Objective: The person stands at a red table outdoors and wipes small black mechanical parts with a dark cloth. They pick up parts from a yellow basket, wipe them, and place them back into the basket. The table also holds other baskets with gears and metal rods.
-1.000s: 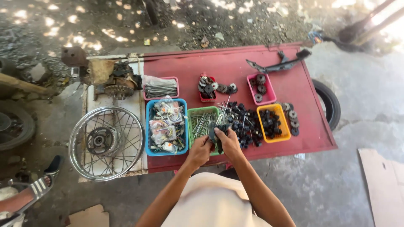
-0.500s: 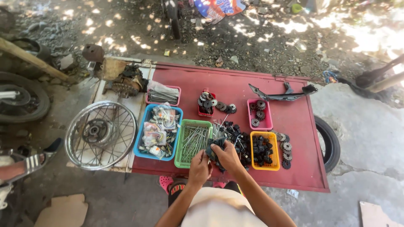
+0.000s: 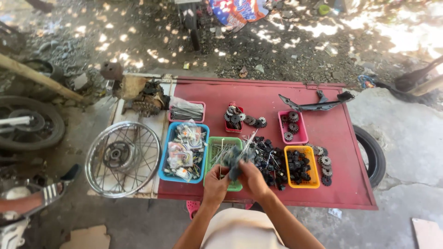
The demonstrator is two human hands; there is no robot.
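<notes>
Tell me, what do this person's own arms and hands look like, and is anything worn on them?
Both forearms are bare up to the elbows: no sleeves show. The left hand and right hand wear no gloves, and no watch or bracelet is visible at the wrists. Rings are too small to tell. A pale cream garment covers the body below.

The tabletop (image 3: 341, 138) is red. Left to right near the front sit a blue basket (image 3: 162, 169), green basket (image 3: 210, 152), and yellow basket (image 3: 290, 180); the far right basket (image 3: 302, 137) is pink.

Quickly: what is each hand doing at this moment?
Left hand: closed on the bundle of spokes.
Right hand: closed on the same bundle.
</notes>
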